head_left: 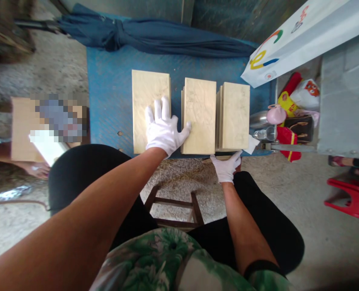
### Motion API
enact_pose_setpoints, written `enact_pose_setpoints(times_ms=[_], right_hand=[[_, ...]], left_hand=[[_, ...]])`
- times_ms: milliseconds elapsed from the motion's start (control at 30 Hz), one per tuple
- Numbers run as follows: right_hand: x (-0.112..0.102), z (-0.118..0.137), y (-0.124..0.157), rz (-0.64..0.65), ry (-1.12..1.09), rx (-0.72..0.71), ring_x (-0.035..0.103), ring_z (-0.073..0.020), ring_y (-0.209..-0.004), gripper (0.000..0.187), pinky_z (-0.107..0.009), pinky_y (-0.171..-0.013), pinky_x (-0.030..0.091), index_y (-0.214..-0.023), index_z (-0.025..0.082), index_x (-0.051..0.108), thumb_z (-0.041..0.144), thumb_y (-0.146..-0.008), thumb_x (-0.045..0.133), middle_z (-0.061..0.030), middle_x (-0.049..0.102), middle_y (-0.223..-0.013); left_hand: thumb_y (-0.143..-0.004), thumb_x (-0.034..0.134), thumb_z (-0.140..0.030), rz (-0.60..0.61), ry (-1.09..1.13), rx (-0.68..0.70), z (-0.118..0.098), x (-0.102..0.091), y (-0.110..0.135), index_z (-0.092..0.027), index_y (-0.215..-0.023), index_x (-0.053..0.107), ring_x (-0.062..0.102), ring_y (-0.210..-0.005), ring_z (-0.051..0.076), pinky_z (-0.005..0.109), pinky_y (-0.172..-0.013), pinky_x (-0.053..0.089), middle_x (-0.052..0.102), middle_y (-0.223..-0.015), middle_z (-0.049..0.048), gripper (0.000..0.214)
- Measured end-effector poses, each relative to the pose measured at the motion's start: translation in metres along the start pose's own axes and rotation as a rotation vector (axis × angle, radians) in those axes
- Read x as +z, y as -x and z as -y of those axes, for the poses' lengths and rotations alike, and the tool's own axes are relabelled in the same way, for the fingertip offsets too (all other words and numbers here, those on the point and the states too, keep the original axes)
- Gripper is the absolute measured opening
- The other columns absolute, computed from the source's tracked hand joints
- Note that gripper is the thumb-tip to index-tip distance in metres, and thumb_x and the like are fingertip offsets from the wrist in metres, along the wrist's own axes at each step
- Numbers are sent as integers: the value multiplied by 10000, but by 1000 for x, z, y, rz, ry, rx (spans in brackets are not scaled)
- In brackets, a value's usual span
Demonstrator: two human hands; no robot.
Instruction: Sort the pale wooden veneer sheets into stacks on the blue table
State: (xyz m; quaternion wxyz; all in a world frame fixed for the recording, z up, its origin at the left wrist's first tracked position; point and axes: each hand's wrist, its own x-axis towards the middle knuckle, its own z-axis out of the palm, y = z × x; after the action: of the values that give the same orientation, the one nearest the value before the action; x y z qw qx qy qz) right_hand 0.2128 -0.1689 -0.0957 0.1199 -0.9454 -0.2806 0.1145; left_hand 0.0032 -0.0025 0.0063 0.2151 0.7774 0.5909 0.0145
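Observation:
Three stacks of thin, pale wooden boards stand side by side on a blue tabletop (106,89). My left hand (164,129), in a white glove, lies with fingers spread on the left stack (147,87); its thumb reaches the left edge of the middle stack (200,113). At the table's near edge, below the right stack (235,115), is my white-gloved right hand (226,167). Its thumb and fingers are set around a thin wooden board (223,157), seen nearly edge-on and partly hidden. A small white scrap (252,144) lies beside the right stack.
A folded dark blue umbrella (167,38) lies along the far side. On the right are a white paper bag (294,44), a pink-lidded bottle (276,115) and a grey metal surface (345,97). A wooden stool (173,202) stands below; another person's hand (38,169) shows at left.

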Motion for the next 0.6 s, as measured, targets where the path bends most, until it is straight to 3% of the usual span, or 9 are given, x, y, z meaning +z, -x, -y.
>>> enact_pose_setpoints(times_ms=[100,300,400,600], right_hand=[[-2,2,6,-10,7,-17,335,-408,-1314,1284,-498,-1089,321,-1520,76,24,570,-590,759,-257,265,-1435],[-8,-5,18,-46,14,-27,347,-396,-1306,1223,-480,-1088,329,-1517,71,112,569,-606,758,-251,310,-1413],[-15,-10,18,-55,17,-1,381,-402,-1283,1220,-495,-1077,337,-1502,44,172,578,-583,771,-269,357,-1379],[-56,7,21,-82,12,48,449,-415,-1235,1191,-507,-1028,389,-1491,67,256,623,-568,765,-266,425,-1344]], left_hand=[[-875,215,-659,7,-17,-4,0,0,0,-206,-1159,662,-58,-1471,325,511,-1179,-83,301,-1557,13,697],[-869,244,-673,-8,-26,1,-1,0,0,-156,-1098,677,27,-1459,373,520,-1178,-39,119,-1613,36,713],[-875,253,-648,-10,-32,1,-2,-1,0,-135,-1119,671,39,-1456,382,526,-1173,-31,103,-1614,62,705],[-890,268,-592,-3,-62,3,-2,-3,0,-149,-1150,665,29,-1457,374,546,-1166,-8,186,-1596,70,649]])
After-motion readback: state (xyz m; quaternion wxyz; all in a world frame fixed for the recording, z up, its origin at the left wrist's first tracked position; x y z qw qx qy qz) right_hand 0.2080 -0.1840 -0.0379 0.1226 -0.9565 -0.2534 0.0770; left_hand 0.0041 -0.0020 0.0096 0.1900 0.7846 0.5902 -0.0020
